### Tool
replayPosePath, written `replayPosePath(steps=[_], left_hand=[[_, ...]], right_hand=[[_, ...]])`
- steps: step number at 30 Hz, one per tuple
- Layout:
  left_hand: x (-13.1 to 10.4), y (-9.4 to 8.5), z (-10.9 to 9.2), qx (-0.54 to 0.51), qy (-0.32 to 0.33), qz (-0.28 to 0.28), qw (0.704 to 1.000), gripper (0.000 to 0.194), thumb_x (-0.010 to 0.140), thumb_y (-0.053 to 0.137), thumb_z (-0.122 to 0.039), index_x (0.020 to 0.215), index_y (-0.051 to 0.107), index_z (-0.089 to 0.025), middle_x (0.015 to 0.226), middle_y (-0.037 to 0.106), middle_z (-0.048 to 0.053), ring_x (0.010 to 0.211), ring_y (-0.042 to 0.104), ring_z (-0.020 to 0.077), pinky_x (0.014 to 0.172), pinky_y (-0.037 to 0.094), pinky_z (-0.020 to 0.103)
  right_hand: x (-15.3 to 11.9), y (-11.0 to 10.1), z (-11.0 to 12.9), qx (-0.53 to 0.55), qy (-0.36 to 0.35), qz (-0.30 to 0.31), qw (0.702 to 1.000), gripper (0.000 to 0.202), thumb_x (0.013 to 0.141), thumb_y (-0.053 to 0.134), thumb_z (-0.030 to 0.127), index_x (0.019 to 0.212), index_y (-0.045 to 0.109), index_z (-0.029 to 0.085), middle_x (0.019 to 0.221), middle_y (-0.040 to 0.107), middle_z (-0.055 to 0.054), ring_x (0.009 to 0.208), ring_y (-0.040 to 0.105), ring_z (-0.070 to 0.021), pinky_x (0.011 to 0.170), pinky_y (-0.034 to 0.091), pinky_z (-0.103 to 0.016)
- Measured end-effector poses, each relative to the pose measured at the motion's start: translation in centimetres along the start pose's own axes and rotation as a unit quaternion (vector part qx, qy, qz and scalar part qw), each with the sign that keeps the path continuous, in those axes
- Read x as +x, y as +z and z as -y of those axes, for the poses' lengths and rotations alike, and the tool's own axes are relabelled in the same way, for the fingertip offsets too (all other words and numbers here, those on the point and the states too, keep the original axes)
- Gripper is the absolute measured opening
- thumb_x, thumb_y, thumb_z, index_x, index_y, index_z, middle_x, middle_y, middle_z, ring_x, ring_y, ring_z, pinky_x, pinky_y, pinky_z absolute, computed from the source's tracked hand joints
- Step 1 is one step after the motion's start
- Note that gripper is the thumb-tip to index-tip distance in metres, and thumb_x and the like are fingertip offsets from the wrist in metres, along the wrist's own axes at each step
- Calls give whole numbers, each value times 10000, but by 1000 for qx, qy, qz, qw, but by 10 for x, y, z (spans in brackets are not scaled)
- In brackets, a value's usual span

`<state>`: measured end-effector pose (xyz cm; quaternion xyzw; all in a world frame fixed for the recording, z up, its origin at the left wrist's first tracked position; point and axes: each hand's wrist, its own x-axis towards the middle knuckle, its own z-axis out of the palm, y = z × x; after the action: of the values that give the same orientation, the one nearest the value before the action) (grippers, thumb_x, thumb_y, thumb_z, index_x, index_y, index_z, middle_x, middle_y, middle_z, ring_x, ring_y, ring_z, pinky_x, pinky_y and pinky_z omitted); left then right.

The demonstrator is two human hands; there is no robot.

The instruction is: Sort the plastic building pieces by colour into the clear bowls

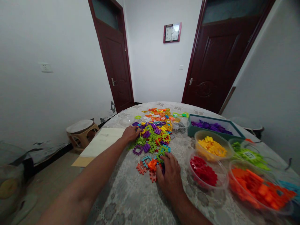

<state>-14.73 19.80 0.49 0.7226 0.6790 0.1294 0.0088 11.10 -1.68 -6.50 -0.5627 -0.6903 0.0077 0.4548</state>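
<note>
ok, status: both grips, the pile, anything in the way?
Left grip at left edge of pile; right grip at its near end, hold unclear on both. Plastic pieces heaped, colors mixed. Bowls to the right, blocking neither.

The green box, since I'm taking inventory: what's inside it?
Purple pieces lie heaped inside the green box; whatever lies beneath the top ones is covered and cannot be seen.

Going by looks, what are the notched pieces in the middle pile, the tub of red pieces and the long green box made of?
Notched pieces: probably molded plastic, opaque; solid bright color, crisp cut-outs.
Tub: likely clear plastic, smooth; the red pieces show through its wall.
Long green box: perhaps cardboard, given flat sides and a paler inside, though plastic is possible.
</note>
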Motion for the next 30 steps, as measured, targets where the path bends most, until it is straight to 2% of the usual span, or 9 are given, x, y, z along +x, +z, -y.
replayPosePath(steps=[4,9,15,21,26,30], left_hand=[[-33,0,-15,16,-10,-2,1000,585,1043,417,-639,1306,703,-202,1157,750,164,1141,686,318,998,473,398],[-79,0,-38,19,-56,-26,998,615,1033,408,-661,1265,690,-167,1225,720,218,1161,678,358,961,492,436],[-115,-3,-58,-10,-97,-28,995,564,1030,444,-615,1320,665,-184,1258,716,219,1206,665,386,948,504,454],[-136,-2,-68,-78,-107,-19,991,598,992,544,-593,1457,603,-222,1345,710,187,1287,648,362,1022,483,427],[-139,-5,-66,-182,-135,-18,974,589,951,638,-570,1413,625,-203,1360,729,187,1280,675,347,1017,496,410],[-142,-2,-72,-247,-125,-18,961,550,944,668,-521,1379,632,-188,1320,756,170,1217,709,313,999,516,386]], right_hand=[[0,1,1,-16,2,12,1000,338,1000,579,341,1301,659,211,1442,618,-172,1397,530,-356,1183,434,-594],[0,0,5,-33,-6,16,999,424,967,657,447,1319,666,211,1493,597,-196,1422,521,-392,1188,417,-621],[-3,2,8,-66,-36,38,996,594,898,756,518,1400,637,221,1574,550,-208,1483,471,-432,1228,336,-673],[-3,2,8,-81,-37,45,995,569,927,723,450,1430,621,206,1563,561,-206,1490,464,-421,1235,328,-666],[-1,0,8,-88,-36,36,995,557,960,683,437,1445,614,172,1553,554,-222,1469,476,-414,1217,359,-646],[-1,2,6,-91,-36,32,995,504,965,668,418,1414,633,191,1529,570,-206,1447,492,-399,1208,372,-629]])
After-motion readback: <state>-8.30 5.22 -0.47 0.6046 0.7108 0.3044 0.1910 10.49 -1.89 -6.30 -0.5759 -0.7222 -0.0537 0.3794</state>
